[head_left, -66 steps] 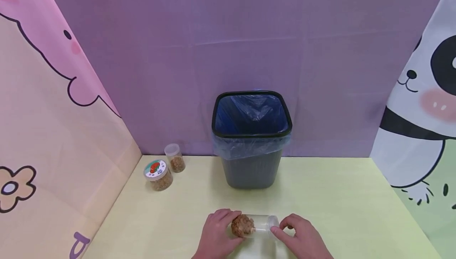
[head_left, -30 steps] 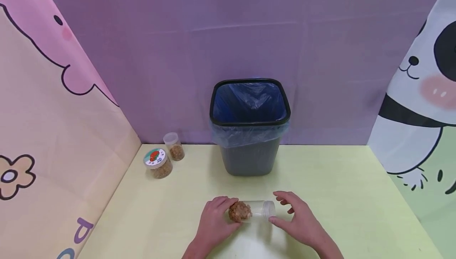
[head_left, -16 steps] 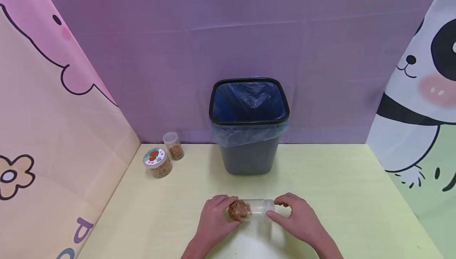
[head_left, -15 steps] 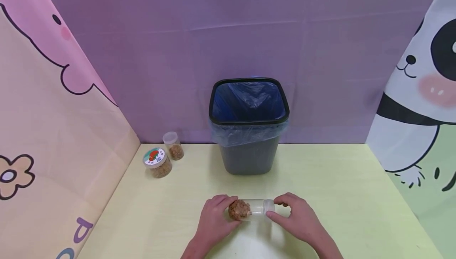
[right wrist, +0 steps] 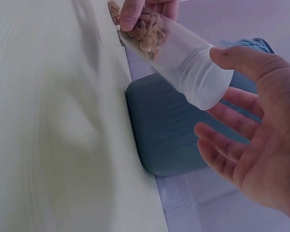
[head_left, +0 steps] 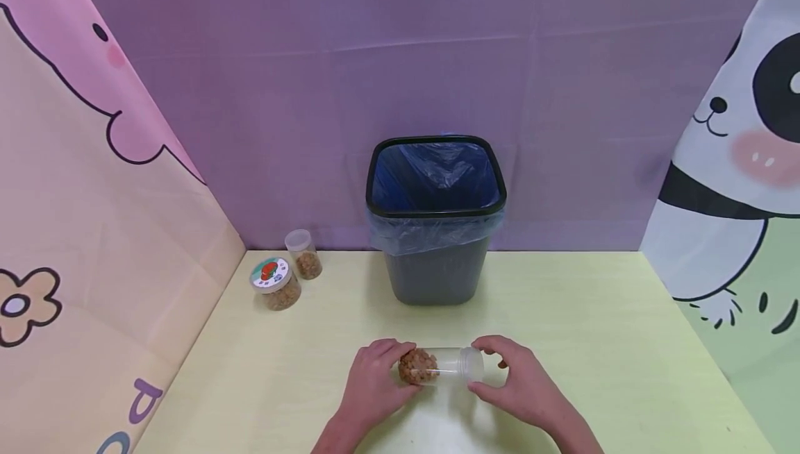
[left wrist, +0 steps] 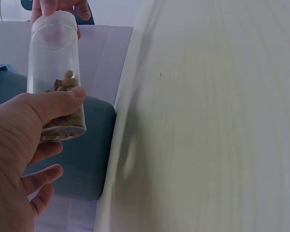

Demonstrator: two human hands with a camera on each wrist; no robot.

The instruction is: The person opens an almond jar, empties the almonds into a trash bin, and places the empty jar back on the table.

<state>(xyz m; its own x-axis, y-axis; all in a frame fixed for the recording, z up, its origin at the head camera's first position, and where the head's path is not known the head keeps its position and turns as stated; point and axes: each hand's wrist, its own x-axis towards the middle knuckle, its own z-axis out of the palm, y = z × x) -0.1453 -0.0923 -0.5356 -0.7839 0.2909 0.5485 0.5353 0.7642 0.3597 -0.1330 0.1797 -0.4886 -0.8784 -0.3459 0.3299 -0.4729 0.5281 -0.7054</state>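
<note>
Jar [head_left: 448, 364] lies sideways between the two hands, held off the table [head_left: 594, 315], long axis running from left hand to right hand. Left hand [head_left: 376, 379] grips the bottom end, around the brown bits [head_left: 417, 366]. Right hand [head_left: 520, 381] pinches the lid [head_left: 473, 365] between thumb and fingertip, other fingers loose. Lid sits to the left of the right palm, so right hand is nearer it. Bin [head_left: 437, 277] stands beyond both hands.

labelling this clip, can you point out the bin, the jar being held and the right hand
Bin [head_left: 435, 278]: head view, grey front wall.
Held jar [head_left: 447, 364]: head view, clear side wall.
Right hand [head_left: 520, 379]: head view, back of the hand.
</note>
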